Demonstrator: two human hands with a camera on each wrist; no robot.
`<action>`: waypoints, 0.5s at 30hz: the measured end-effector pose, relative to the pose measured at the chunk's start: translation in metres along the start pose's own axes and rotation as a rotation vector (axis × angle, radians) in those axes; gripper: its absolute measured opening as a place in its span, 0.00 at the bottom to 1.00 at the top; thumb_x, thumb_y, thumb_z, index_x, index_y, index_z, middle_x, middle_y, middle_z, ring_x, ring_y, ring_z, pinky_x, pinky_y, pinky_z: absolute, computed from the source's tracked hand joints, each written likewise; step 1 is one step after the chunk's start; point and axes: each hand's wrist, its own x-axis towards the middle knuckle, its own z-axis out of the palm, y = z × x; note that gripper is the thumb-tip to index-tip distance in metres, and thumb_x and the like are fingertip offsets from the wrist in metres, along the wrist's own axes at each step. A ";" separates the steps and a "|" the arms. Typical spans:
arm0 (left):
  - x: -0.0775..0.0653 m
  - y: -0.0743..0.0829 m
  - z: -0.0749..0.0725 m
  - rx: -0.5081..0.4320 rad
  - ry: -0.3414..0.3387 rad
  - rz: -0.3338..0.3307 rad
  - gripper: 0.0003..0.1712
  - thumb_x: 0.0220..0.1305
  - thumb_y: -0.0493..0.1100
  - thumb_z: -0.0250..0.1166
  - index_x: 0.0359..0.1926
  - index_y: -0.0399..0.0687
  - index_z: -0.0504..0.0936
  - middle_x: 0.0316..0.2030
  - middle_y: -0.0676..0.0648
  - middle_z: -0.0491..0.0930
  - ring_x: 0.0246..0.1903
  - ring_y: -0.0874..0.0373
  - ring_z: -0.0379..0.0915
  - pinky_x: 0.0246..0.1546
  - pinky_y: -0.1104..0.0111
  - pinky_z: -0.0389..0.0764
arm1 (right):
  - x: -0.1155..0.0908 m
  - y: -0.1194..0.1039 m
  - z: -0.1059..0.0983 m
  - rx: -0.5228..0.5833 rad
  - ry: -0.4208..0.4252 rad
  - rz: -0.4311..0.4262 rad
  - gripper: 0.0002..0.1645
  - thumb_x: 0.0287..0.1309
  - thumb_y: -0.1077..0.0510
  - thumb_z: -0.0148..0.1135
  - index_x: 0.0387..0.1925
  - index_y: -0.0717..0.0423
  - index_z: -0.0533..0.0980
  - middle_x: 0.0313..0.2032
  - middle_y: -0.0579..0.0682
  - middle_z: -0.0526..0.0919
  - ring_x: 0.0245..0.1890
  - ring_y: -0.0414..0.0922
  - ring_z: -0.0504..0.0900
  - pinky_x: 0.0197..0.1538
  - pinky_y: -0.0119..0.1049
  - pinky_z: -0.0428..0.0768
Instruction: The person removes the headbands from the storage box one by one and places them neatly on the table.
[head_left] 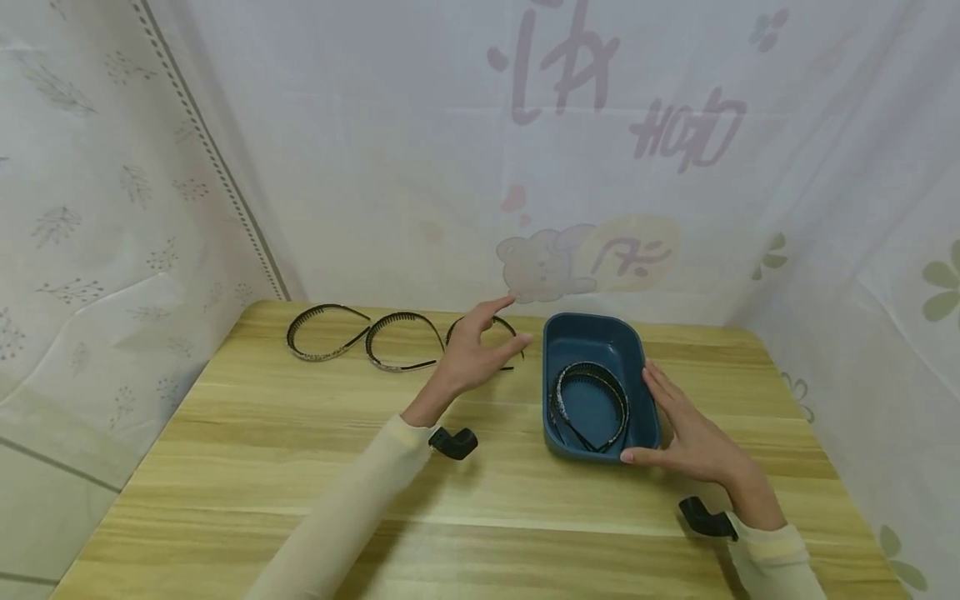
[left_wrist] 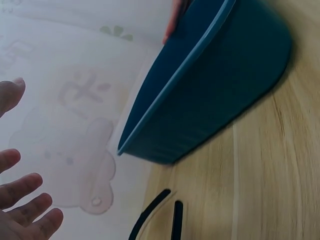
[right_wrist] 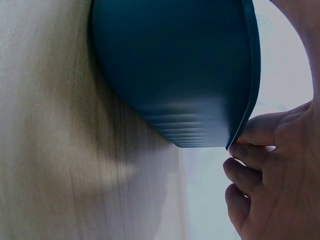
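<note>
My left hand (head_left: pixel 474 354) hovers over the third headband (left_wrist: pixel 177 220) in a row, fingers spread and thumb apart, holding nothing. That headband is partly hidden behind the hand; its two black ends show in the left wrist view. To its left lie a second headband (head_left: pixel 385 365) and a first headband (head_left: pixel 318 357), black, toothed inside, with a speckled outer band. A blue plastic bin (head_left: pixel 596 329) stands right of the row, with overlapping headbands (head_left: pixel 625 408) inside. My right hand (head_left: pixel 693 442) grips the bin's near right corner, thumb on the near rim, fingers along the right side.
The wooden table (head_left: pixel 570 533) extends in front of the bin and to both sides. Behind it hangs a pale printed curtain (head_left: pixel 390 167), close to the table's back edge. A black wrist camera (head_left: pixel 453 443) sits on the left sleeve, another wrist camera (head_left: pixel 705 518) on the right.
</note>
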 end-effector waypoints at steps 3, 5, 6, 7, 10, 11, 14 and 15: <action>0.002 0.004 0.006 0.004 -0.020 -0.002 0.40 0.68 0.54 0.70 0.76 0.53 0.68 0.73 0.47 0.69 0.73 0.49 0.64 0.71 0.48 0.70 | 0.001 -0.001 0.000 -0.005 0.001 0.001 0.78 0.48 0.35 0.80 0.83 0.54 0.38 0.83 0.57 0.36 0.82 0.64 0.41 0.69 0.75 0.59; 0.003 0.006 0.010 0.015 -0.034 -0.005 0.40 0.67 0.55 0.70 0.76 0.53 0.68 0.74 0.47 0.68 0.73 0.48 0.65 0.70 0.48 0.71 | 0.001 -0.001 0.000 -0.011 0.003 0.004 0.78 0.48 0.35 0.79 0.83 0.54 0.38 0.83 0.57 0.36 0.82 0.64 0.41 0.68 0.74 0.60; 0.003 0.007 0.012 0.020 -0.042 -0.004 0.40 0.67 0.56 0.70 0.76 0.54 0.68 0.74 0.47 0.68 0.73 0.49 0.65 0.70 0.48 0.71 | 0.001 0.000 0.000 -0.010 0.003 0.006 0.78 0.48 0.35 0.79 0.83 0.54 0.38 0.83 0.56 0.36 0.82 0.64 0.41 0.68 0.75 0.60; 0.003 0.008 0.014 0.023 -0.049 -0.003 0.40 0.67 0.56 0.70 0.76 0.54 0.68 0.74 0.47 0.68 0.73 0.49 0.65 0.70 0.49 0.71 | 0.001 0.000 0.000 -0.009 0.003 0.008 0.78 0.48 0.35 0.79 0.83 0.54 0.38 0.83 0.55 0.35 0.81 0.65 0.41 0.68 0.75 0.60; 0.004 0.011 0.021 0.039 -0.062 0.014 0.40 0.67 0.56 0.71 0.76 0.54 0.68 0.73 0.48 0.69 0.73 0.51 0.65 0.70 0.51 0.72 | 0.000 0.001 0.000 -0.001 0.000 0.013 0.78 0.48 0.36 0.80 0.83 0.53 0.37 0.83 0.53 0.34 0.81 0.65 0.41 0.68 0.76 0.59; 0.005 0.012 0.023 0.040 -0.066 0.024 0.40 0.67 0.55 0.71 0.75 0.54 0.68 0.73 0.48 0.69 0.73 0.51 0.66 0.70 0.52 0.73 | 0.000 0.001 0.000 0.001 0.000 0.013 0.78 0.48 0.36 0.80 0.83 0.52 0.37 0.83 0.52 0.34 0.81 0.65 0.41 0.68 0.76 0.59; 0.006 0.013 0.031 0.041 -0.078 0.041 0.40 0.67 0.55 0.71 0.75 0.54 0.69 0.73 0.48 0.70 0.72 0.52 0.67 0.69 0.54 0.73 | 0.000 0.002 0.001 0.008 -0.001 0.010 0.78 0.48 0.37 0.80 0.83 0.52 0.37 0.83 0.51 0.33 0.81 0.65 0.41 0.67 0.76 0.59; 0.007 0.013 0.033 0.034 -0.086 0.043 0.39 0.67 0.55 0.71 0.75 0.53 0.69 0.73 0.48 0.70 0.72 0.52 0.67 0.69 0.55 0.73 | 0.000 0.002 0.001 0.009 -0.001 0.008 0.78 0.48 0.37 0.80 0.83 0.52 0.37 0.83 0.50 0.33 0.81 0.65 0.41 0.67 0.76 0.59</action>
